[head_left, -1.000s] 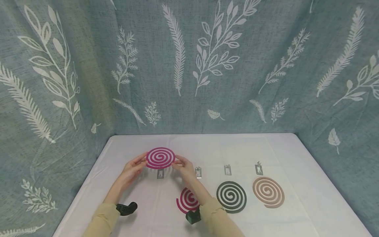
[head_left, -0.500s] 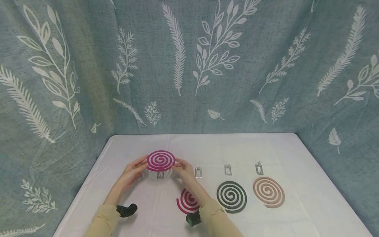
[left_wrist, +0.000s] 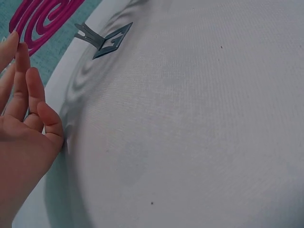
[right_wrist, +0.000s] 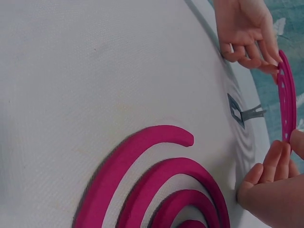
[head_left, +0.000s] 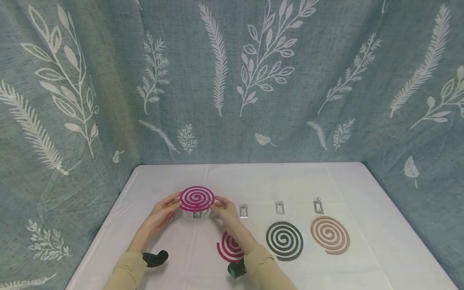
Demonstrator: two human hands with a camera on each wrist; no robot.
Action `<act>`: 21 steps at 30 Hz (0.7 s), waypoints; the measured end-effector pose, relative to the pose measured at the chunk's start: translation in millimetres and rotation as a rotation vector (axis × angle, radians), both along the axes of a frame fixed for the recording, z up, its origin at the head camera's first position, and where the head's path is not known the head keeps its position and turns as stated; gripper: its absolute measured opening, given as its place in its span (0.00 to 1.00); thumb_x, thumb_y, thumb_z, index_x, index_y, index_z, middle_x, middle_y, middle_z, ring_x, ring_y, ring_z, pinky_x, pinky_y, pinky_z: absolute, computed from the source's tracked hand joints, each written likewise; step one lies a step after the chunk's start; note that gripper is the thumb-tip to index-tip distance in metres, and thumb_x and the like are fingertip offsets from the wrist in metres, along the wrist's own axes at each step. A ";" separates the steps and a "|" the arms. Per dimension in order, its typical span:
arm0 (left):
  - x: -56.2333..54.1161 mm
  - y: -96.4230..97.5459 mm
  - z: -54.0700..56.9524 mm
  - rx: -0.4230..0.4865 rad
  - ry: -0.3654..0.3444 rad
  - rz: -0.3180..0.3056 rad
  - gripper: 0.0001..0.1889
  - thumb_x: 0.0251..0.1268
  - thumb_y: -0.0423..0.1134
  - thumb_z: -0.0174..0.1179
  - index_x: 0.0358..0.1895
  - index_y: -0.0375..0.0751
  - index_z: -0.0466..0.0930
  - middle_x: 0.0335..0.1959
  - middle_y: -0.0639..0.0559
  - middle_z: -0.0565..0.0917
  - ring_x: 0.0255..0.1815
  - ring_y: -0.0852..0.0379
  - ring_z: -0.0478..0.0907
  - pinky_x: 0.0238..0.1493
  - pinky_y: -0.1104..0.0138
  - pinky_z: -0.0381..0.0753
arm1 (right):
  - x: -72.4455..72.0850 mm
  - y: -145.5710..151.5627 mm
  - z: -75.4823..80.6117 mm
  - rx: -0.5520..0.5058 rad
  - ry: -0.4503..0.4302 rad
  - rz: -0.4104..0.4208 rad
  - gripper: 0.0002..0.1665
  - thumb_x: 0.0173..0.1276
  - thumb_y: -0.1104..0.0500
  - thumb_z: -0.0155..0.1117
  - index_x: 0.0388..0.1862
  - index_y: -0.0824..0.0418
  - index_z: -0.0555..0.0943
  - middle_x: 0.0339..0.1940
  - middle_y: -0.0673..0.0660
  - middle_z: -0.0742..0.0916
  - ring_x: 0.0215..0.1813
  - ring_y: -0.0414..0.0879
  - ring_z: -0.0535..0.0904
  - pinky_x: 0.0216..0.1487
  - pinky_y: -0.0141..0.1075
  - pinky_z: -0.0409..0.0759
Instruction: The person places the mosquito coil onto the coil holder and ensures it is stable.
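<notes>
A magenta mosquito coil is held flat above the table between both hands. My left hand pinches its left rim between thumb and fingers, and my right hand pinches the right rim. Just below the coil stands a small metal coil stand, its forked prongs rising from a rectangular base; the head view shows it partly covered. Seen from the right wrist, the coil is apart from the prongs. A second magenta coil lies on the table, partly hidden by my right forearm.
A dark green coil and a tan coil lie to the right. Behind them are metal stands: one beside my right hand, another, and one with raised prongs. A patterned curtain surrounds the white table.
Both hands have lowered the magenta coil slightly toward the metal stand, and it now covers more of that stand in the head view. The other coils stay put.
</notes>
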State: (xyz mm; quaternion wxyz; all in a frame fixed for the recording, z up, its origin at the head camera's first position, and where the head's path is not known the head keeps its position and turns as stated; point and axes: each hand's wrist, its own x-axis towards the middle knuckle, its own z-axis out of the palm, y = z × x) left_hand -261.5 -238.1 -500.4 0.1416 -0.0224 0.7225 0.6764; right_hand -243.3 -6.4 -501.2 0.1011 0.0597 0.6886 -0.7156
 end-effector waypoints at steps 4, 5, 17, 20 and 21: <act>-0.6 0.2 0.9 -0.013 -0.007 -0.005 0.32 0.68 0.41 0.56 0.72 0.35 0.56 0.37 0.70 0.79 0.29 0.70 0.67 0.30 0.77 0.70 | 1.1 0.8 0.6 0.014 -0.006 0.004 0.29 0.62 0.62 0.63 0.63 0.63 0.72 0.43 0.57 0.83 0.41 0.42 0.77 0.50 0.40 0.78; -0.5 -0.2 0.8 -0.013 -0.007 -0.009 0.32 0.68 0.40 0.55 0.72 0.34 0.56 0.37 0.70 0.79 0.29 0.70 0.67 0.31 0.77 0.70 | 1.2 0.7 0.4 0.015 -0.003 0.004 0.29 0.62 0.62 0.63 0.63 0.63 0.72 0.43 0.57 0.83 0.41 0.42 0.77 0.50 0.40 0.78; 0.0 -5.4 -2.8 -0.042 -0.018 -0.043 0.32 0.69 0.40 0.55 0.72 0.33 0.55 0.38 0.72 0.79 0.34 0.69 0.69 0.34 0.75 0.69 | 3.4 -0.9 -3.3 0.011 0.009 0.009 0.29 0.63 0.63 0.62 0.63 0.65 0.71 0.43 0.58 0.84 0.44 0.43 0.78 0.57 0.45 0.76; 0.1 -4.9 -2.4 -0.043 -0.022 -0.044 0.32 0.68 0.40 0.55 0.71 0.32 0.55 0.38 0.72 0.79 0.36 0.69 0.70 0.36 0.75 0.69 | 2.9 -0.6 -3.4 0.008 -0.003 0.006 0.29 0.63 0.62 0.62 0.63 0.65 0.71 0.42 0.57 0.84 0.44 0.43 0.78 0.57 0.44 0.76; 0.1 -4.8 -2.3 -0.043 -0.022 -0.045 0.32 0.68 0.40 0.55 0.71 0.32 0.56 0.38 0.71 0.79 0.36 0.69 0.70 0.36 0.75 0.69 | 3.0 -0.3 -3.5 0.006 -0.006 0.006 0.29 0.63 0.62 0.62 0.63 0.65 0.71 0.42 0.57 0.84 0.43 0.42 0.78 0.57 0.44 0.76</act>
